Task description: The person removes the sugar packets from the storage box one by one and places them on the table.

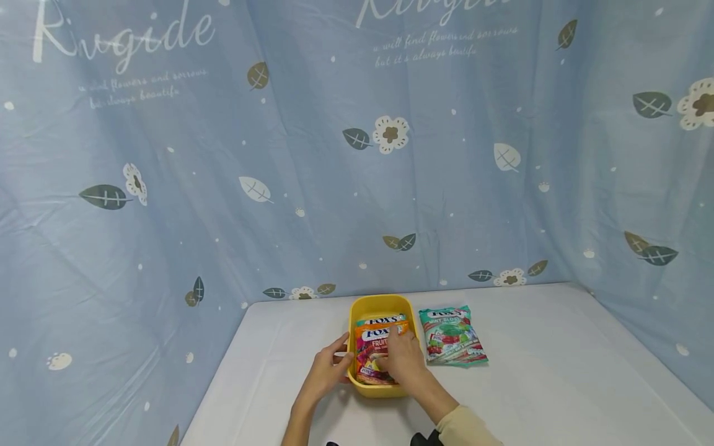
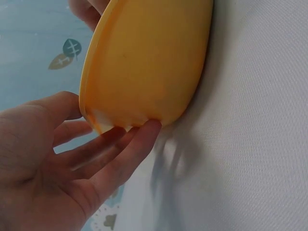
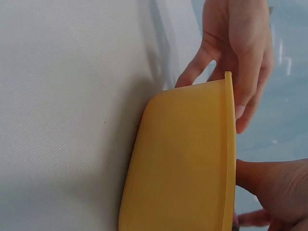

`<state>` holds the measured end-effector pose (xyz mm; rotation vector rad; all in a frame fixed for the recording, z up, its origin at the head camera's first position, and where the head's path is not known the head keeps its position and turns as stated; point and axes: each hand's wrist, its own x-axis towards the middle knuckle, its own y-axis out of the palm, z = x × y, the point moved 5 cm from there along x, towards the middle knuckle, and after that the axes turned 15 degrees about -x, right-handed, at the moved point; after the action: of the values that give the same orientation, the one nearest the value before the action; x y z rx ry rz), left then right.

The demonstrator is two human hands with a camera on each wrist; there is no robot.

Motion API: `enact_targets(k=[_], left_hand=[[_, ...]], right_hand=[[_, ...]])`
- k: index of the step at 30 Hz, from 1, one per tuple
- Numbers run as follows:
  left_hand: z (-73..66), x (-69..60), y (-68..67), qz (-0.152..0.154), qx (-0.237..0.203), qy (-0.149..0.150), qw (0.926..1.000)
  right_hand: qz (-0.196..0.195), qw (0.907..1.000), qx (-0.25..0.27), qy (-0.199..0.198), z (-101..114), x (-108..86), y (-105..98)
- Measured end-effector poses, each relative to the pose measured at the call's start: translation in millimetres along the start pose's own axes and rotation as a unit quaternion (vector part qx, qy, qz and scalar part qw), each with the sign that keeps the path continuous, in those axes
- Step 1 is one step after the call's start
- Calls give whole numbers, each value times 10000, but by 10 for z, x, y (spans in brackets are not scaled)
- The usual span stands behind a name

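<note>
A yellow plastic bin [image 1: 381,391] stands on the table with two candy bags inside. On top lies an orange FOX'S fruit candy bag [image 1: 365,356]; the teal top of another FOX'S bag [image 1: 362,322] shows behind it. My left hand [image 1: 329,370] holds the bin's left wall, its thumb at the rim and its fingers against the outside [image 2: 130,144]. Reaching in over the right rim, my right hand [image 1: 404,361] grips the orange bag, thumb and fingers spread across its right part. In the right wrist view the bin wall hides most of the bag.
A teal FOX'S mint candy bag [image 1: 453,336] lies flat on the white table [image 1: 558,371], just right of the bin. Behind the table hangs a blue curtain [image 1: 446,204] printed with leaves and flowers. Dark objects [image 1: 426,438] show at the bottom edge.
</note>
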<state>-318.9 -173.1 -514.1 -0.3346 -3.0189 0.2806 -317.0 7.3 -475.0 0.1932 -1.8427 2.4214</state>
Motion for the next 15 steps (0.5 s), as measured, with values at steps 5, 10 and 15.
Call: enact_targets(k=[5, 10, 15], left_hand=[[-10, 3, 3, 7, 22, 26, 10000], [-12, 0, 9, -3, 13, 3, 10000], [-11, 3, 12, -13, 12, 9, 10000]], right_hand=[[-12, 9994, 323, -103, -41, 23, -8], [-409, 9984, 352, -190, -87, 45, -29], [-548, 9953, 743, -292, -132, 64, -8]])
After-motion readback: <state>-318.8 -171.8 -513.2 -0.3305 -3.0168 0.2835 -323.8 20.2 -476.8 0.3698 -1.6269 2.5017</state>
